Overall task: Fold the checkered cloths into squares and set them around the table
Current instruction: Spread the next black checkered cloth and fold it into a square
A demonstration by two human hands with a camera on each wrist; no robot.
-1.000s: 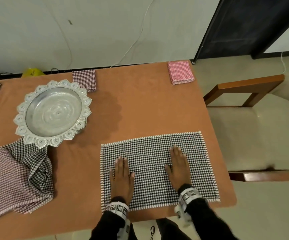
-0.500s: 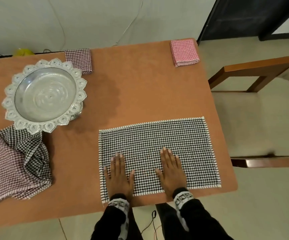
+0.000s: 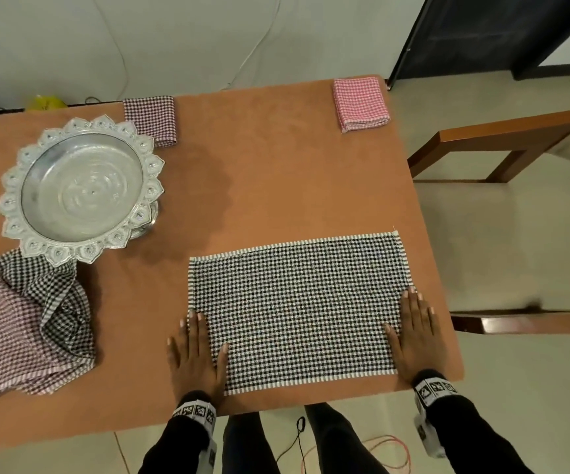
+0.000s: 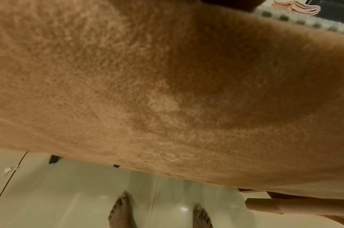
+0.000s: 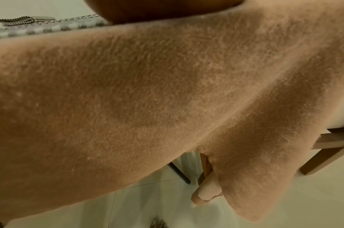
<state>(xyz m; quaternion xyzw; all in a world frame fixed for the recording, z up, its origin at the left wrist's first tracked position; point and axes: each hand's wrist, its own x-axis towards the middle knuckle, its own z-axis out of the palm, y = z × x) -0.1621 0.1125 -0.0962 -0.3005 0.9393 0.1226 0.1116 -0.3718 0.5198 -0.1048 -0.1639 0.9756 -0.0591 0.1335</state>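
Fingers [image 3: 193,325] of the left hand [image 3: 196,354] are laid straight and flat on the left short edge of the black-and-white checkered cloth [image 3: 297,309], and the right hand [image 3: 415,331] is pressed likewise, fingers extended, on the right short edge; nothing is gripped by either. The cloth is spread as a flat rectangle at the near right of the counter [image 3: 276,172], its long axis running left to right, slightly tilted so the right end sits farther away. Smoothing of a half-folded cloth appears to be the step in hand. A fold of one short edge across onto the other is probably called for next, edges kept aligned. Folded squares, a pink checkered cloth [image 3: 360,104] and a maroon checkered cloth [image 3: 150,118], are already set at the far edge, and a heap of unfolded cloths [image 3: 27,323] is left beside the silver tray [image 3: 82,193].
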